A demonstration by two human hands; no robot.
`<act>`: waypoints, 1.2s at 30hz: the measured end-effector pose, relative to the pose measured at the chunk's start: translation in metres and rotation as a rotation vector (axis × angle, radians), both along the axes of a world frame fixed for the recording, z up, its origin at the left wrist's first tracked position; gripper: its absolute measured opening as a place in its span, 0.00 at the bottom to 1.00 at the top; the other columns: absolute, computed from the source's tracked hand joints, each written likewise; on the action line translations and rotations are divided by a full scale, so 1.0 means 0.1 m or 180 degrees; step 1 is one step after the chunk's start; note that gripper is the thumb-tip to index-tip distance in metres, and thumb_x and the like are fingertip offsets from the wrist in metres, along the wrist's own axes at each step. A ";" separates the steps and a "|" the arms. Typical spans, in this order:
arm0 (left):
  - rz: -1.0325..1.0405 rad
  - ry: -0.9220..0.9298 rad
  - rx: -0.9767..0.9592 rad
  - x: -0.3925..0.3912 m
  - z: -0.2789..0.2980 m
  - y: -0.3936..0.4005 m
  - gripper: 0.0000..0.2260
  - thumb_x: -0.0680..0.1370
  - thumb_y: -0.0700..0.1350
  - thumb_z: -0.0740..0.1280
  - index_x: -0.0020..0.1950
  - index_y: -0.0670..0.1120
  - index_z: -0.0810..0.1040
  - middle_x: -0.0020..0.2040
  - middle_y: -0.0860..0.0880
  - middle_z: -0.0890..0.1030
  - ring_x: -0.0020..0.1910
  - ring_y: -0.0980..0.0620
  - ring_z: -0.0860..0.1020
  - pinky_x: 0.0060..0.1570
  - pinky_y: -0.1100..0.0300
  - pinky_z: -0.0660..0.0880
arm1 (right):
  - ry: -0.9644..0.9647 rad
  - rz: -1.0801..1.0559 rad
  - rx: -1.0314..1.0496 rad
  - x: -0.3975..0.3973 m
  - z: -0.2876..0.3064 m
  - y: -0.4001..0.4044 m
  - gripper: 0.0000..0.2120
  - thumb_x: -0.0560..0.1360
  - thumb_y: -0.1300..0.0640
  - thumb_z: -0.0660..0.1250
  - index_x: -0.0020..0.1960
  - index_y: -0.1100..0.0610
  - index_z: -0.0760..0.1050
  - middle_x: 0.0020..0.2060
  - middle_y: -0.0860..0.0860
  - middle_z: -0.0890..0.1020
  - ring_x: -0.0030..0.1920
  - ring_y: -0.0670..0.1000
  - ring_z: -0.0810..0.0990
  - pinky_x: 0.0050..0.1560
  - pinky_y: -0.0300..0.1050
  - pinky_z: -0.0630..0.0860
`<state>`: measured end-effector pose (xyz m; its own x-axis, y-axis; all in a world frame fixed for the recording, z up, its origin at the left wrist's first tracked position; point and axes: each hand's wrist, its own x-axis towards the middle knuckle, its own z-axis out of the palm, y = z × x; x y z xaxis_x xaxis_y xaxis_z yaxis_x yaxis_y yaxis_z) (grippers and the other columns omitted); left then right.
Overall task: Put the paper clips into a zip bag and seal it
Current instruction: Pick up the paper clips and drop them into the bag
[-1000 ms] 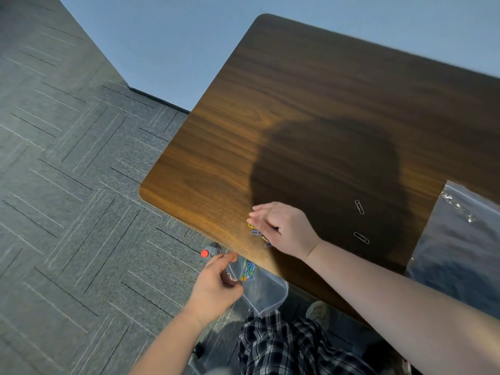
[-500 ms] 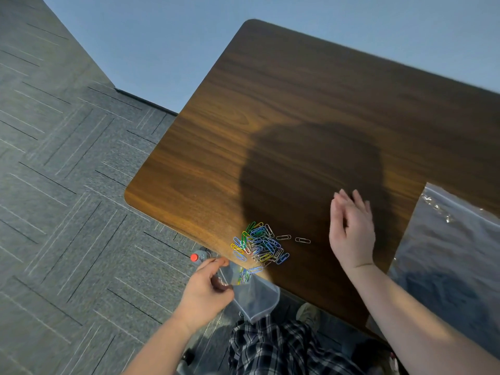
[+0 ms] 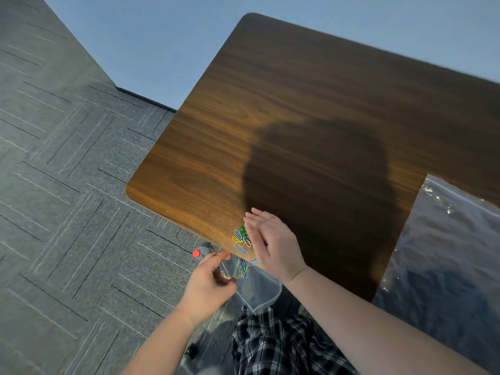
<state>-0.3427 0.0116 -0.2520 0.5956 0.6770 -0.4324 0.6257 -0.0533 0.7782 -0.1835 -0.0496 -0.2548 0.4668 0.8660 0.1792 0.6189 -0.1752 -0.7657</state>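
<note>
The desk [image 3: 311,109], a dark wood-grain top with rounded corners, serves as the landmark here. At its near edge lies a small heap of coloured paper clips [image 3: 240,238], right at the brink. The right hand [image 3: 273,243] stands on its edge on the desk just behind that heap, fingers straight and together, palm turned toward the clips; its grip is fully open and holds nothing. Some clips hang over the desk's near edge, and more clips [image 3: 242,269] show inside the clear zip bag [image 3: 257,289] that hangs just below that edge. The left hand [image 3: 209,282] is below the desk's near edge, its grip pinched closed on the bag's top rim, thumb and fingers curled around the plastic so the mouth gapes under the heap. A larger sheet of clear plastic [image 3: 446,253] lies on the desk's right side. Beneath the desk's near corner, a bottle with a red cap [image 3: 196,253] stands on the grey carpet floor [image 3: 67,212]. Plaid trousers [image 3: 276,345] show below the bag.
</note>
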 end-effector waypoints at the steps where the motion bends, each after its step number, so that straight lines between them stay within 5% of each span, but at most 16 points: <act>1: -0.0015 0.0020 0.0006 0.00 0.01 0.00 0.20 0.64 0.32 0.70 0.51 0.49 0.75 0.48 0.57 0.75 0.29 0.57 0.72 0.33 0.74 0.69 | -0.0021 0.0040 0.0026 -0.04 0.00 0.00 0.28 0.81 0.46 0.48 0.53 0.62 0.81 0.51 0.56 0.85 0.59 0.50 0.79 0.66 0.44 0.70; 6: -0.0071 0.0110 -0.0010 0.00 0.04 0.00 0.21 0.66 0.32 0.69 0.57 0.46 0.76 0.47 0.53 0.75 0.30 0.58 0.74 0.33 0.72 0.71 | -0.0105 0.0211 0.0209 -0.14 -0.06 -0.04 0.22 0.80 0.50 0.55 0.48 0.62 0.83 0.46 0.54 0.86 0.55 0.49 0.81 0.64 0.41 0.71; 10: -0.0129 0.0077 0.0024 0.02 0.08 0.01 0.21 0.65 0.33 0.69 0.45 0.59 0.75 0.45 0.49 0.76 0.33 0.56 0.73 0.38 0.61 0.72 | -0.0082 0.0310 0.0254 -0.16 -0.08 -0.08 0.17 0.79 0.53 0.59 0.47 0.62 0.84 0.44 0.54 0.86 0.54 0.48 0.82 0.63 0.41 0.72; 12: -0.0167 0.0108 0.0053 0.01 0.08 0.02 0.18 0.64 0.35 0.69 0.49 0.52 0.78 0.45 0.46 0.76 0.35 0.53 0.74 0.40 0.58 0.73 | -0.0040 0.0324 0.0275 -0.20 -0.08 -0.10 0.19 0.80 0.52 0.57 0.47 0.62 0.84 0.44 0.54 0.86 0.53 0.48 0.82 0.61 0.44 0.74; 18: -0.0324 0.0191 0.0067 0.00 0.07 0.02 0.19 0.64 0.33 0.68 0.54 0.45 0.77 0.45 0.49 0.75 0.40 0.56 0.74 0.42 0.69 0.71 | 0.0028 0.0359 0.0294 -0.37 -0.09 -0.19 0.23 0.81 0.50 0.55 0.46 0.62 0.84 0.44 0.53 0.86 0.52 0.48 0.82 0.59 0.45 0.76; 22: -0.0339 0.0197 0.0114 -0.01 0.08 0.02 0.26 0.63 0.35 0.67 0.61 0.43 0.74 0.53 0.48 0.76 0.53 0.53 0.76 0.55 0.64 0.72 | 0.0087 0.0272 0.0301 -0.39 -0.09 -0.21 0.23 0.81 0.49 0.55 0.45 0.62 0.83 0.43 0.53 0.86 0.51 0.48 0.82 0.59 0.44 0.76; 27: -0.0357 0.0208 0.0097 -0.01 0.08 0.00 0.25 0.65 0.33 0.68 0.62 0.42 0.74 0.54 0.46 0.77 0.53 0.55 0.76 0.52 0.78 0.67 | 0.0241 0.0338 0.0258 -0.39 -0.06 -0.22 0.22 0.81 0.50 0.55 0.45 0.63 0.83 0.43 0.54 0.86 0.52 0.48 0.81 0.60 0.44 0.75; 31: -0.0293 0.0244 -0.0022 0.00 0.12 0.00 0.25 0.65 0.44 0.70 0.62 0.43 0.74 0.57 0.47 0.77 0.58 0.53 0.74 0.61 0.64 0.69 | 0.0498 0.0599 0.0137 -0.51 -0.03 -0.28 0.22 0.80 0.50 0.55 0.47 0.63 0.82 0.46 0.55 0.86 0.55 0.48 0.80 0.63 0.42 0.72; 36: -0.0222 0.0321 -0.0080 0.01 0.11 0.00 0.24 0.68 0.36 0.69 0.64 0.42 0.72 0.58 0.52 0.72 0.62 0.58 0.67 0.51 0.87 0.57 | 0.0826 0.0626 -0.0069 -0.67 -0.08 -0.46 0.20 0.80 0.48 0.55 0.50 0.61 0.81 0.50 0.54 0.84 0.59 0.47 0.78 0.63 0.43 0.72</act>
<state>-0.3419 0.0114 -0.2408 0.5935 0.6236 -0.5088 0.6964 -0.0809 0.7131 -0.2509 -0.0959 -0.2629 0.3177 0.9465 0.0566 0.4271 -0.0896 -0.8997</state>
